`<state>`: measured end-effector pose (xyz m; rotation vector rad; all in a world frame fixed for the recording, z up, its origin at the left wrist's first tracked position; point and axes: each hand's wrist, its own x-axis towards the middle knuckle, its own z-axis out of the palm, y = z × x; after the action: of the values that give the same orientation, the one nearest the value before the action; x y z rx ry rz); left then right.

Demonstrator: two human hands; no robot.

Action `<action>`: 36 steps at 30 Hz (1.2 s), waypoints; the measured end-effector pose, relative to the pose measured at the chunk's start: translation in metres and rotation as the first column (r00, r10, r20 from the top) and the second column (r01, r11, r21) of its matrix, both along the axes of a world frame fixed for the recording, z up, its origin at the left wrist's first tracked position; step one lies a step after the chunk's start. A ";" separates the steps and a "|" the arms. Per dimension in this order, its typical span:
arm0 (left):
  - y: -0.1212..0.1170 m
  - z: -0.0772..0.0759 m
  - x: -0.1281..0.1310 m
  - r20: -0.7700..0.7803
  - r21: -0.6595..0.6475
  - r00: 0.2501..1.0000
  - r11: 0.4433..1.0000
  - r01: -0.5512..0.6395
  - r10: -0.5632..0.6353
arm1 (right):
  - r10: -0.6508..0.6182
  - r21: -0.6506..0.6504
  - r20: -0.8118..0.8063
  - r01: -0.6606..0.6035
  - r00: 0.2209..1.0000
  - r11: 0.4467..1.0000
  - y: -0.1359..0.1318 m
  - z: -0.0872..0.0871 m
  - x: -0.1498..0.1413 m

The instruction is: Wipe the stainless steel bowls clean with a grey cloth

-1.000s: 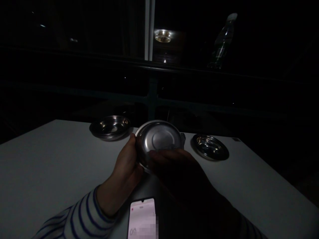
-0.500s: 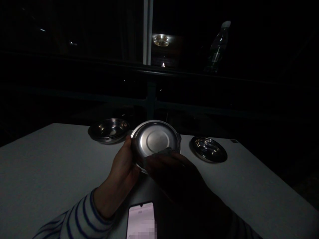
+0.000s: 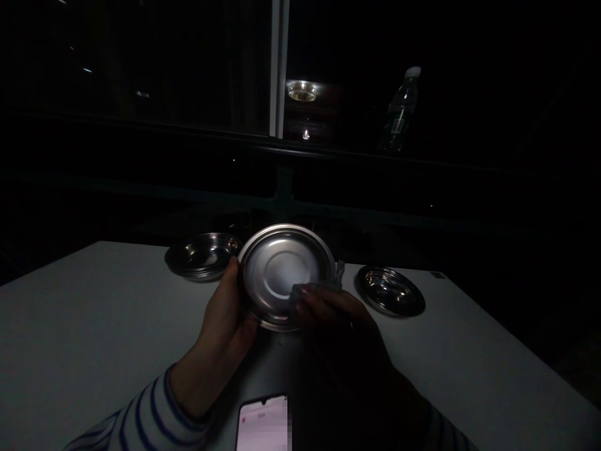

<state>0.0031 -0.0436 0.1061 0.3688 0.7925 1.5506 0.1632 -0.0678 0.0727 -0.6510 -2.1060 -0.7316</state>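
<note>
A shiny round metal dish [image 3: 284, 263] is held up over the table, tilted so that its ringed face is toward me. My left hand [image 3: 223, 313] grips its left rim, the thumb along the edge. My right hand [image 3: 340, 319], dark in shadow, presses a greyish cloth [image 3: 300, 289] against the lower right of the dish. A loose end of the cloth shows beyond the right rim. Most of the right hand's fingers are hard to make out.
Stacked metal dishes [image 3: 204, 257] stand at the back left of the white table [image 3: 117, 326], more metal dishes [image 3: 390, 291] at the back right. A lit phone [image 3: 263, 423] lies at the front. Behind are a dark window frame [image 3: 278, 69] and a plastic bottle [image 3: 402, 109].
My right hand has shifted slightly right with the cloth, uncovering more of the dish's lower left. The dish has turned a little and moved slightly left. The view has tilted up slightly.
</note>
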 end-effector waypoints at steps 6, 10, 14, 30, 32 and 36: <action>-0.001 0.001 0.001 -0.004 0.003 1.000 1.000 0.004 -0.004 | -0.036 -0.006 -0.071 0.036 0.997 0.999 0.005 0.003 0.006; -0.002 0.001 0.003 -0.041 0.005 0.999 1.000 0.000 0.001 | -0.071 -0.051 -0.095 0.067 0.993 0.996 0.006 0.009 0.009; -0.003 0.000 0.004 -0.062 0.026 0.997 0.999 0.044 -0.043 | -0.102 -0.104 -0.133 0.088 0.986 0.991 0.005 0.013 0.013; -0.018 -0.010 0.019 -0.276 -0.015 0.954 0.992 0.122 -0.121 | -0.157 -0.174 -0.075 0.142 0.985 0.974 0.003 0.016 0.011; -0.019 -0.011 0.020 -0.268 -0.044 0.952 0.989 0.140 -0.147 | -0.138 -0.171 -0.047 0.128 0.989 0.977 0.001 0.012 0.007; -0.015 -0.011 0.015 -0.259 -0.024 0.959 0.993 0.116 -0.118 | -0.034 -0.070 -0.002 0.033 0.999 0.997 -0.006 0.009 -0.003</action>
<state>0.0183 -0.0582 0.0952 0.6118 0.9623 1.4037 0.1598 -0.0739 0.0817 -0.7267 -2.1302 -0.6768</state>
